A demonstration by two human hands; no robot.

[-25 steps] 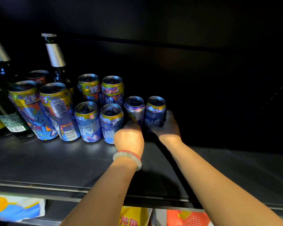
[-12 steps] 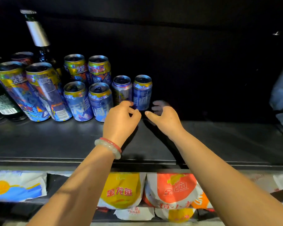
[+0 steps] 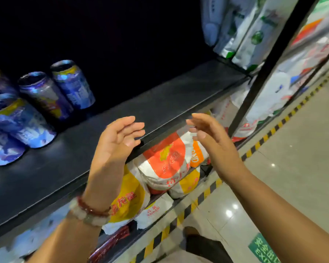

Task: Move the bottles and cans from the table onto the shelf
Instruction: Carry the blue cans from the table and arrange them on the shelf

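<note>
Both hands hang in front of the dark shelf [image 3: 160, 103], palms turned toward each other and holding nothing. The left hand [image 3: 116, 143], with bead bracelets [image 3: 87, 211] at its wrist, has its fingers straight and slightly spread; the right hand [image 3: 213, 139] has its fingers straight and close together. The cans [image 3: 51, 95] stand grouped on the shelf's left part, well apart from either hand, the rightmost blue can [image 3: 74, 84] at the group's edge. Orange and yellow bags [image 3: 165, 164] fill the lower shelf beneath the hands.
</note>
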